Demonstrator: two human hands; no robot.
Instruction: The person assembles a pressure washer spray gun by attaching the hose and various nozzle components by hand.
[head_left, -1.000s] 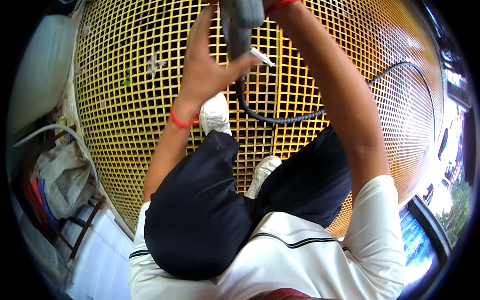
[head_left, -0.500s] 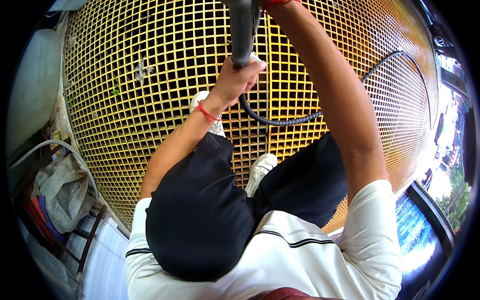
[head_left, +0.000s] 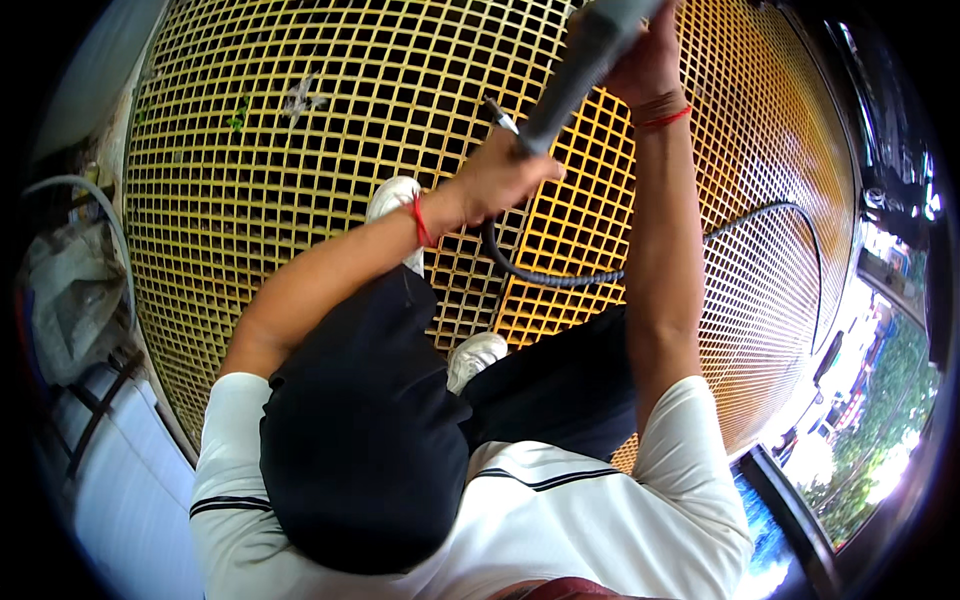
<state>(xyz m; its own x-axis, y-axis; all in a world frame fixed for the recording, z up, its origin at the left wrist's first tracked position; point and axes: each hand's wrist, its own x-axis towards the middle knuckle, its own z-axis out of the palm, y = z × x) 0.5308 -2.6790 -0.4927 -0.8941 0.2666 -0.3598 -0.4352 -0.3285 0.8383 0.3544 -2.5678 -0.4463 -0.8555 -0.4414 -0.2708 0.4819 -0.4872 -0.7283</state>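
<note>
Both my hands are on a long dark-grey hand tool (head_left: 572,92), tilted with its upper end to the right and cut off by the top edge. My left hand (head_left: 498,178) is closed around its lower end. A small pale piece with a dark tip (head_left: 502,117) sticks out above these fingers; whether it belongs to the tool I cannot tell. Higher up, my right hand (head_left: 648,62) grips the tool, its fingers partly hidden. A black hose (head_left: 560,280), ribbed near the tool, hangs from below my left hand and passes behind my right forearm.
Yellow grating (head_left: 330,200) forms the floor under my white shoes (head_left: 476,358). On the right, the hose loops across it. Along the left edge stand a crumpled grey sheet (head_left: 75,300), a pale curved pipe (head_left: 105,205) and a white box-like surface (head_left: 130,480). A pale scrap (head_left: 300,98) lies on the grating.
The tool has tilted, its upper end swinging to the right. My right hand has come lower into view with it, and my left hand has shifted slightly down. The whole view has turned a little.
</note>
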